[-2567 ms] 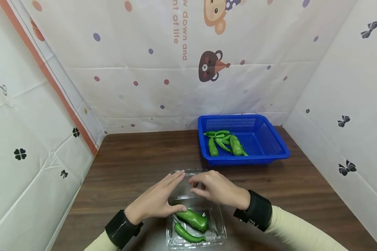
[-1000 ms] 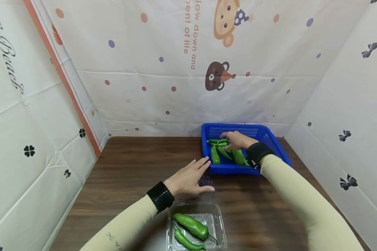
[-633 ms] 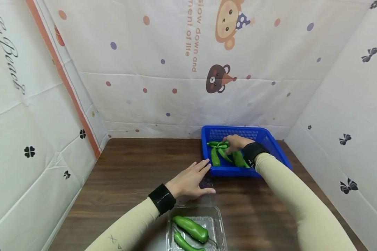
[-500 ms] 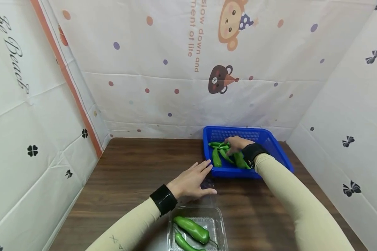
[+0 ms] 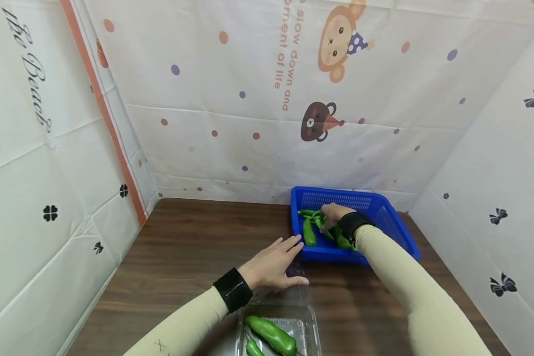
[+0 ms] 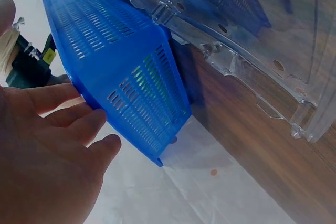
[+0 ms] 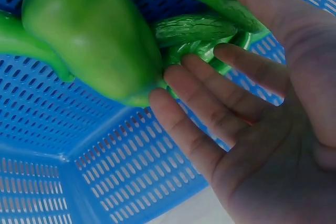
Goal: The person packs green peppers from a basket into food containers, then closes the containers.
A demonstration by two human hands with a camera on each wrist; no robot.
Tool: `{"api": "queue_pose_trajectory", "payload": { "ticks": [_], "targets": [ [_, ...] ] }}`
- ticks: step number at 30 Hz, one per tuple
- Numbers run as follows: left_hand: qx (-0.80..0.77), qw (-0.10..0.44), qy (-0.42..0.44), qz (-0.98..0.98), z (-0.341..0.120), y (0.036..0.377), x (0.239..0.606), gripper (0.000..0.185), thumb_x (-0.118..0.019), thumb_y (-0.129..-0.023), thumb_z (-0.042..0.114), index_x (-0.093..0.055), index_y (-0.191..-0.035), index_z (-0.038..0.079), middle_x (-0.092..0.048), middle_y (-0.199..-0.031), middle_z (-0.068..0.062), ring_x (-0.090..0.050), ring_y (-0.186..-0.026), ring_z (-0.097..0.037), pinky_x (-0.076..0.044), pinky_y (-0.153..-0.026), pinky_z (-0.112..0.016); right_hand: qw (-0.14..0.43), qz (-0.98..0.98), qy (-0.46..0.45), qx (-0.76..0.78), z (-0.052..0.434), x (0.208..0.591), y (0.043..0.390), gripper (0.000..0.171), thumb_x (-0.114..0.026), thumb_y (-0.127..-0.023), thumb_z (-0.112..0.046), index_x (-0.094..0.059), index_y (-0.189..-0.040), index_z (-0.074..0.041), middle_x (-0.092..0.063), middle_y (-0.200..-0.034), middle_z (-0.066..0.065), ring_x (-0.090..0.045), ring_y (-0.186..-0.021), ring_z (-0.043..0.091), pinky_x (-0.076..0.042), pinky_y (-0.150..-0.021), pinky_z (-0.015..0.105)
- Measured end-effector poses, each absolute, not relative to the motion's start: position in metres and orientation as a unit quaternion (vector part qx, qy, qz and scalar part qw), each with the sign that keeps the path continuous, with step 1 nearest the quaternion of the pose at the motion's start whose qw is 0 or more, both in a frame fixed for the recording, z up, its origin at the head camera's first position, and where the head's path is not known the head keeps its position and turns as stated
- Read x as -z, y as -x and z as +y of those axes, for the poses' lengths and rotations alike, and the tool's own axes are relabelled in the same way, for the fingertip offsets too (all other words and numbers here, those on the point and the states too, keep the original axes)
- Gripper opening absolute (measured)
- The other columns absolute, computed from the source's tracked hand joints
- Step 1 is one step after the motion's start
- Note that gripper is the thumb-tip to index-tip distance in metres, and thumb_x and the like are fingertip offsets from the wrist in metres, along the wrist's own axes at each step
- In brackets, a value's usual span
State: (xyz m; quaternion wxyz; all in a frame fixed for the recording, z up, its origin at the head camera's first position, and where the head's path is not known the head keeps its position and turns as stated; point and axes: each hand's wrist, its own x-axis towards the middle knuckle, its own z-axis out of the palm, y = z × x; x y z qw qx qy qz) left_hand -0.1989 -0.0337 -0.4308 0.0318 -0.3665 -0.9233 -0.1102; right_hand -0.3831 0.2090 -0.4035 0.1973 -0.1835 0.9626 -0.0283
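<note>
My right hand [image 5: 333, 215] reaches down into the blue plastic basket [image 5: 327, 254], over a heap of green peppers [image 5: 309, 232]. In the right wrist view its fingers are spread and slightly bent, with the fingertips right at a wrinkled green chili [image 7: 194, 29] and a fat green pepper [image 7: 94, 35]. Fingers extended, my left hand [image 5: 271, 269] touches the basket's near left corner, above the clear container's lid [image 5: 295, 295]. In the clear plastic container [image 5: 312, 329] lie a large green pepper [image 5: 273, 335] and a slimmer green chili [image 5: 252, 348].
The brown wooden table [image 5: 196, 237] stretches left of the container. Patterned white sheets [image 5: 231, 148] enclose it at the back and both sides, the back one close behind the basket.
Both hands have left the container: the left moved forward to the basket's corner, the right into the basket, where it sank lower among the peppers. The head view has tilted up.
</note>
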Motion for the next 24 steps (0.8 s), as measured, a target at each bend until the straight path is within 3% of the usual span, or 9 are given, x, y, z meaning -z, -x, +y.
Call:
{"api": "queue_pose_trajectory", "payload": {
  "ticks": [8,15,24],
  "targets": [
    [0.122,0.026,0.366,-0.922,-0.033,0.198,0.434,0.091,-0.054,-0.095,0.071,-0.040,-0.158,0.006,-0.031,-0.166,-0.013,-0.029,-0.153,-0.022,-0.025,-0.125,-0.047,0.191,0.962,0.195,0.002,0.209,0.411,0.381,0.057,-0.085,-0.087,-0.031,-0.063,-0.129,0.000,-0.066,-0.121,0.019,-0.064,-0.113,0.038,-0.057,-0.089,0.051],
    [0.123,0.019,0.368,-0.922,-0.034,0.199,0.434,0.091,-0.053,-0.096,0.070,-0.038,-0.159,0.006,-0.028,-0.167,-0.013,-0.027,-0.154,-0.022,-0.023,-0.125,-0.047,0.191,0.960,0.203,0.021,0.215,0.418,0.384,0.062,-0.084,-0.088,-0.023,-0.059,-0.138,0.004,-0.060,-0.136,0.026,-0.056,-0.127,0.044,-0.054,-0.097,0.054],
    [0.116,0.025,0.366,-0.923,-0.035,0.199,0.433,0.090,-0.055,-0.096,0.069,-0.038,-0.159,0.006,-0.029,-0.167,-0.013,-0.027,-0.154,-0.021,-0.023,-0.125,-0.046,0.182,0.962,0.200,0.042,0.216,0.421,0.390,0.062,-0.083,-0.089,-0.020,-0.057,-0.139,0.005,-0.057,-0.137,0.028,-0.053,-0.129,0.045,-0.053,-0.098,0.055]
  ]
}}
